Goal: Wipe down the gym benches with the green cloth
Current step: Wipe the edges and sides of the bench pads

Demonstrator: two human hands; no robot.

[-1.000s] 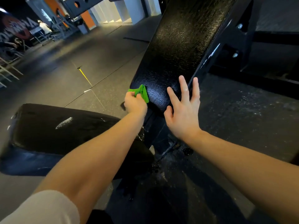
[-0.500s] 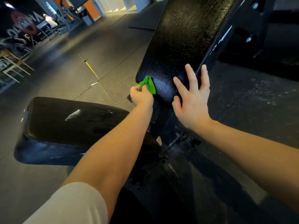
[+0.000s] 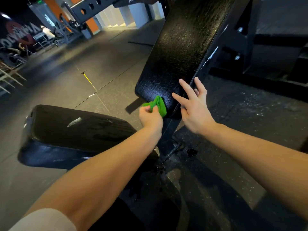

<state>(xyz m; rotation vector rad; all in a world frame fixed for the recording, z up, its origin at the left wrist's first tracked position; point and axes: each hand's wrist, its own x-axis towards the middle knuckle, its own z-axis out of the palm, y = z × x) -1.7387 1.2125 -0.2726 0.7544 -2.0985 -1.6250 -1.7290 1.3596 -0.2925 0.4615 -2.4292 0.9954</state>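
Head view: left hand (image 3: 150, 118) pinches wadded green cloth (image 3: 159, 105) at bottom edge of inclined back pad (image 3: 180, 52), right hand (image 3: 194, 110) splayed, empty alongside; small wad likely skips patches or slips off the edge.

The black padded seat cushion (image 3: 75, 130) lies low on the left, with the tilted black padded backrest (image 3: 180, 55) rising ahead and to its right. The crumpled green cloth (image 3: 160, 105) sits against the backrest's lower end, gripped by the left hand (image 3: 150, 118). The right hand (image 3: 195, 110) is just right of the cloth, and the black steel frame (image 3: 233, 47) stands farther right, behind the backrest.
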